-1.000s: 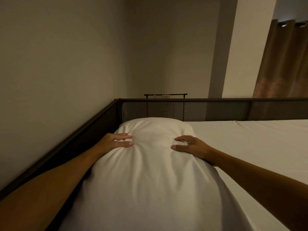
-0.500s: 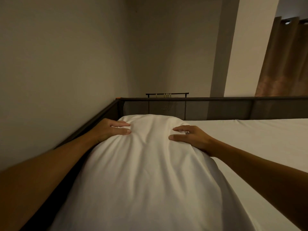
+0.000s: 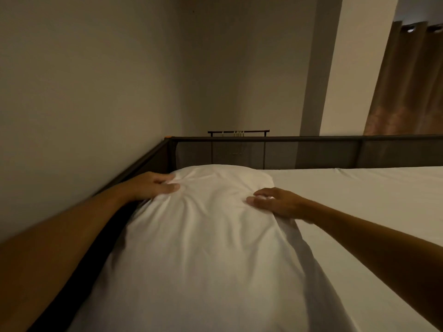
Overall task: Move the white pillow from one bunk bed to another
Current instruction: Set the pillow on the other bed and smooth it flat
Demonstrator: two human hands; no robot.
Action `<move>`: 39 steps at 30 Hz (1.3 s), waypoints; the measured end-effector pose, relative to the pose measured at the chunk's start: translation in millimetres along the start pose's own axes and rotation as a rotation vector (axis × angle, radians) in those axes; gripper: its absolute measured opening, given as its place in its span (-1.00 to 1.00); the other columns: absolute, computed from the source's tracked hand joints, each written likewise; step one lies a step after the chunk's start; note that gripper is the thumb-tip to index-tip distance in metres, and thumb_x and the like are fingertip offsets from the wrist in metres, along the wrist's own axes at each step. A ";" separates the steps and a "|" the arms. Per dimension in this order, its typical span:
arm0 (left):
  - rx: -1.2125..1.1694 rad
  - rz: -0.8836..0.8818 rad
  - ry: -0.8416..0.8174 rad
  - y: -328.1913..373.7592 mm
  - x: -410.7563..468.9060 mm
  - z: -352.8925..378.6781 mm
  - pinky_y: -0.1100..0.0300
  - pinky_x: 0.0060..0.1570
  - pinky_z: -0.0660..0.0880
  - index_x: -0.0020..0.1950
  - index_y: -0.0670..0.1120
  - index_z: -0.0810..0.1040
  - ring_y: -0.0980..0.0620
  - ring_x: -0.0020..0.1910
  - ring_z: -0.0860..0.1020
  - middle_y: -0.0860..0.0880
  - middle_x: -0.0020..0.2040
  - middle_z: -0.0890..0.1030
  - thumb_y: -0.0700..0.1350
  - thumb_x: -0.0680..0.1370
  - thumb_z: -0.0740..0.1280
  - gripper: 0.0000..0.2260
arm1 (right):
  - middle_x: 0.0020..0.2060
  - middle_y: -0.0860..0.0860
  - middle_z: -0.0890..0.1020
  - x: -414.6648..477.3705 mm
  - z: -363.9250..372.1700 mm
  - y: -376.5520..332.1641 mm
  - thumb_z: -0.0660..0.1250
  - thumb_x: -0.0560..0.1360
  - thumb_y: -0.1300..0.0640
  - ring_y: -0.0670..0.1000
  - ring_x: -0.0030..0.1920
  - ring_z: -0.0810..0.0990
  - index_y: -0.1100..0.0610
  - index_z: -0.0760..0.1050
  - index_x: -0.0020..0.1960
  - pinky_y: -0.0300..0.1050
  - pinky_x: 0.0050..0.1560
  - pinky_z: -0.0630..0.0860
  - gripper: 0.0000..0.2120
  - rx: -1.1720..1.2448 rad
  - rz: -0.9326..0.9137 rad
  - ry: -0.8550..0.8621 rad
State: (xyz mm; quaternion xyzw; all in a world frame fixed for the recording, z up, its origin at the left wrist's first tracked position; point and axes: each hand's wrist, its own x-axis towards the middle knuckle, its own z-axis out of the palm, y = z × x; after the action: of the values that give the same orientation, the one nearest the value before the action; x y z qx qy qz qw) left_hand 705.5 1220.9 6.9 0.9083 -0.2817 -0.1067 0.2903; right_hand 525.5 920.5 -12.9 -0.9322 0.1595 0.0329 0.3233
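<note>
A long white pillow lies on the top bunk's white mattress, along the left rail and reaching toward the far corner. My left hand grips the pillow's far left edge, its fingers pinching creased fabric. On the pillow's far right side my right hand rests with its fingers curled against the cover; a firm hold cannot be made out. Both forearms stretch in from the near corners.
A dark metal guard rail with mesh panels runs along the far end and the left side of the bunk, against a plain wall. Behind it stand a dark clothes rack and a brown curtain.
Both hands have slid farther out toward the pillow's far end, and the pillow has moved with them toward the corner. The right hand's fingers have loosened a little.
</note>
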 end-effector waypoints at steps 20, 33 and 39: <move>0.368 0.039 -0.001 43.9 56.8 59.5 0.13 0.49 -0.03 0.56 -0.03 0.15 -0.03 0.54 0.14 -0.04 0.58 0.16 0.05 0.66 -0.05 -0.53 | 0.54 -0.02 0.19 65.2 35.5 -42.8 -0.11 0.56 -0.26 0.18 0.50 0.19 -0.08 0.19 0.50 0.38 0.40 -0.04 -0.43 -0.302 -0.044 0.151; 0.405 0.029 0.045 44.5 0.7 29.9 0.18 0.47 -0.04 0.57 -0.05 0.11 -0.02 0.56 0.08 -0.04 0.60 0.09 0.06 0.66 -0.07 -0.52 | 0.54 0.09 0.21 27.0 -0.9 -30.7 -0.03 0.58 -0.24 0.16 0.48 0.26 0.08 0.14 0.54 0.09 0.44 0.18 -0.37 -0.299 -0.048 0.178; 0.414 0.175 -0.056 55.0 -21.9 67.3 0.14 0.50 -0.10 0.57 0.05 0.04 0.05 0.57 -0.01 0.04 0.60 0.04 0.11 0.65 -0.06 -0.51 | 0.58 0.00 0.07 5.7 40.9 -39.8 -0.13 0.53 -0.33 0.11 0.55 0.11 -0.05 0.01 0.56 0.19 0.50 0.04 -0.32 -0.356 -0.184 0.074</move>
State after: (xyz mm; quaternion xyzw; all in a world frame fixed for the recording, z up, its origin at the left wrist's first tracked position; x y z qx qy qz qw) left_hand 638.8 1165.0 -14.5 0.9172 -0.3834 -0.0460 0.0981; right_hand 545.3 973.5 -22.6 -0.9858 0.0769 -0.0036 0.1492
